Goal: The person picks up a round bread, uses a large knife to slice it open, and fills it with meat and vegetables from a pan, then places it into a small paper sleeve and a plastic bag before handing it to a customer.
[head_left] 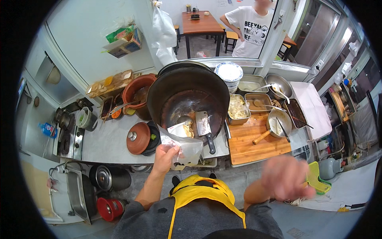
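Note:
My left hand [162, 158] is closed on the edge of a clear plastic bag [190, 152], which hangs in front of the big dark round vessel [161, 93]. Just beyond the bag's upper edge are a white paper wrapper [178, 130] and a piece of browned food [188, 131]; whether they are inside the bag I cannot tell. A cleaver [204, 124] with a black handle lies to the right of them, and a metal ladle [184, 119] lies behind. My right hand [284, 177] is raised at the lower right, smeared by motion, in front of a green basket [318, 178].
A wooden cutting board [250, 145] carries a pan [278, 119] on the right. Behind it stand metal trays [256, 99] and stacked plates [229, 73]. On the left are a lidded brown pot [138, 138] and a clay pot [131, 93]. A person [251, 30] stands beyond the window.

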A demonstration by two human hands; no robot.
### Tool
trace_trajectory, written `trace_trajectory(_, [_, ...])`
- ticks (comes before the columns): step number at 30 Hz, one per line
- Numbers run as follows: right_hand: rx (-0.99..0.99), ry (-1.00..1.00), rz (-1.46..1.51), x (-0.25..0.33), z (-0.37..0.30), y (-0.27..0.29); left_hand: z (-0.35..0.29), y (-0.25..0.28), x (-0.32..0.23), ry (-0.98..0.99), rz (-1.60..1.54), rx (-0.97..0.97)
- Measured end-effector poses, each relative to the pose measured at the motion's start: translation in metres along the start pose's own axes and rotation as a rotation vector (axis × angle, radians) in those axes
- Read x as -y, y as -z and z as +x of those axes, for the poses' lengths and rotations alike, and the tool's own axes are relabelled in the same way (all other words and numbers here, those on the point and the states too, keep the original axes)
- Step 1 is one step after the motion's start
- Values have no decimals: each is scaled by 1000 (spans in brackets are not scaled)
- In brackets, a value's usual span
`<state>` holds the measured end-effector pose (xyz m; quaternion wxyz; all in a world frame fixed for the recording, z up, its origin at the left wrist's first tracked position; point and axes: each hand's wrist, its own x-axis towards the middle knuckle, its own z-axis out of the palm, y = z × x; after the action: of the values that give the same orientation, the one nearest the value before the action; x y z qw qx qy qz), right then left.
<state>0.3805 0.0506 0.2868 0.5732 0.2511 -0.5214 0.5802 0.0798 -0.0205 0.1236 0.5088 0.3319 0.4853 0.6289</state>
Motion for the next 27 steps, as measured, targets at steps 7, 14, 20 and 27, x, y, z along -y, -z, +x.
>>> trace_trajectory(7, [68,-129,129,-20,60,2,2,4,-2,12,26,20])
trace_trajectory(14, [-21,-202,70,-39,49,-13,-2,7,-3,-52,-60,16])
trace_trajectory(20, [-605,-924,-552,-129,-106,77,0,-1,-15,-128,-151,47])
trace_trajectory(27, [-566,-999,6,-153,-142,70,9,-4,-8,-166,-120,160])
